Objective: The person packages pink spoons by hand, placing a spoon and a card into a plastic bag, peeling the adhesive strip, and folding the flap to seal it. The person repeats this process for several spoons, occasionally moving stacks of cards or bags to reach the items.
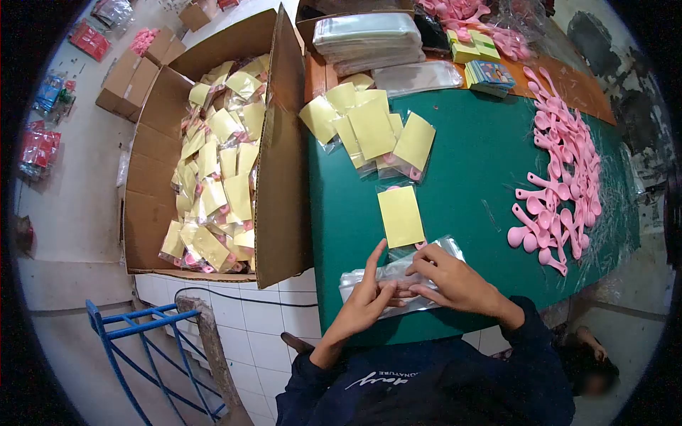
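My left hand [364, 304] rests over a stack of clear plastic bags [446, 250] at the near table edge. Its index finger points forward, its tip close to the corner of a packet with a yellow card [401, 216]; its other fingertips are partly hidden near my right hand. My right hand [455, 279] is bent over the same bags, thumb and fingers apart, with nothing visible between them. The yellow-card packet lies flat just beyond both hands, a bit of pink showing at its lower edge. Farther off lie several similar packets [371, 129].
Pink spoons [561, 184] are heaped on the right of the green table [469, 184]. Left of it stands a cardboard box [273, 177] full of packets. Bag stacks [366, 39] and card stacks [489, 77] lie at the back. A blue metal rack [145, 326] is at lower left; a person [593, 362] at lower right.
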The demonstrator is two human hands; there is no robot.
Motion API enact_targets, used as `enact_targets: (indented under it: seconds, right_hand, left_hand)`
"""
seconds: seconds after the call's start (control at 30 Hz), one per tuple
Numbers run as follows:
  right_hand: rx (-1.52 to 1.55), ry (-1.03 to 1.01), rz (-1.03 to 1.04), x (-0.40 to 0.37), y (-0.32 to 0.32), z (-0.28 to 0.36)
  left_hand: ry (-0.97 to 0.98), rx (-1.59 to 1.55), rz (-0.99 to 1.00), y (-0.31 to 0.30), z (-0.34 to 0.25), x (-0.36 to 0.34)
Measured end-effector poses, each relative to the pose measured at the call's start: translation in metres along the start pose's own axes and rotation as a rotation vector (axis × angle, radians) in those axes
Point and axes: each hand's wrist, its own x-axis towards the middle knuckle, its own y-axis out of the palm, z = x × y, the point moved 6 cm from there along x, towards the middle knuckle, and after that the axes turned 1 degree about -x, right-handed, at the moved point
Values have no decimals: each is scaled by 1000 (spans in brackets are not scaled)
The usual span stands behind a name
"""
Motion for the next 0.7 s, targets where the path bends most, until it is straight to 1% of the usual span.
enact_targets:
  seconds: [0.1, 0.2, 0.27, 0.3, 0.4, 0.47, 0.57, 0.67, 0.7]
  right_hand:
    - [50, 1, -22, 6, 4, 1]
    - [72, -9, -27, 8, 8, 1]
    - [95, -37, -18, 9, 9, 4]
    - [48, -71, -32, 9, 9, 6]
    - [-67, -157, -71, 8, 11, 10]
    - [-111, -194, -92, 8, 11, 14]
    - [-72, -259, -28, 7, 13, 20]
    - [57, -245, 95, 5, 8, 16]
    - [156, -241, 148, 6, 4, 13]
  left_hand:
    - [34, 104, -46, -2, -4, -1]
    - [91, 278, -80, -4, -3, -1]
    - [130, 303, -94, -2, -10, -2]
    - [151, 317, -101, -2, -13, -2]
    - [-10, -125, -123, -3, -3, 4]
    - [17, -129, -96, -4, -1, 9]
    - [43, -82, -97, -2, -6, 10]
    - [30, -76, -62, 3, -7, 8]
    - [22, -86, -41, 5, -7, 7]
